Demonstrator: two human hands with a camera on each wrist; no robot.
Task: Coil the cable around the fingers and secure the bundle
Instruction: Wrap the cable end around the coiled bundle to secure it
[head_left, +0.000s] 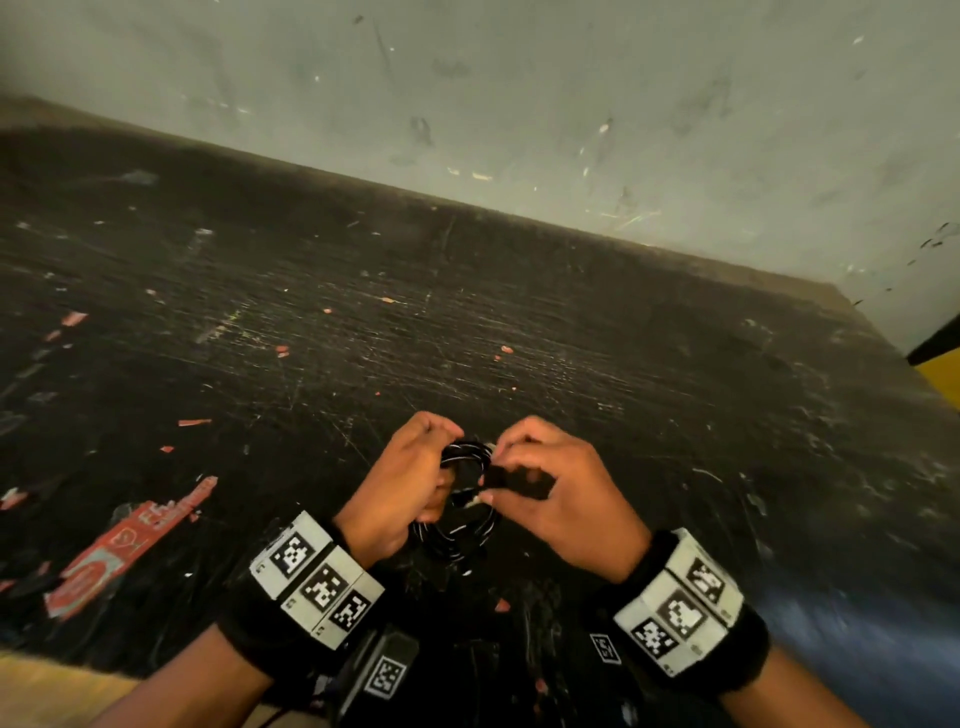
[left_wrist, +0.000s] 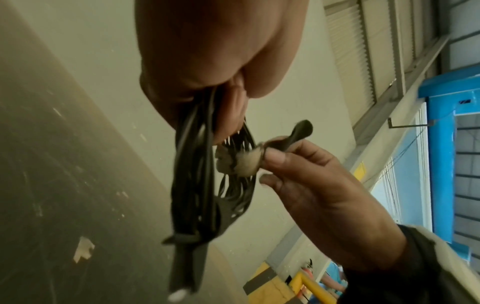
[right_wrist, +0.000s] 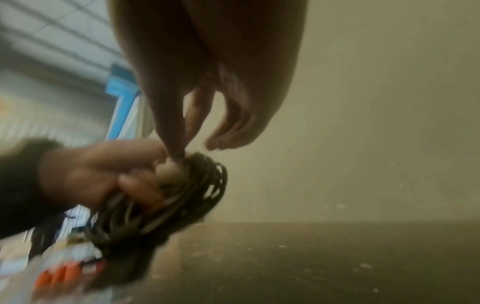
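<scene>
Above the near tabletop (head_left: 363, 322), both hands hold the coiled cable (head_left: 464, 501): left hand (head_left: 400, 486) grips the loops, right hand (head_left: 558, 491) pinches a strap (left_wrist: 298, 133). Light, springy, probably slippery; best held across all loops.

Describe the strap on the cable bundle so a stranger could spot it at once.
Start at the black table and find the two hands held just above its near edge. Between them is a coiled black cable, gripped by the left hand. The strap is the flat dark band the right hand pinches at the coil: broad and flat, unlike the thin round cable loops.
</scene>
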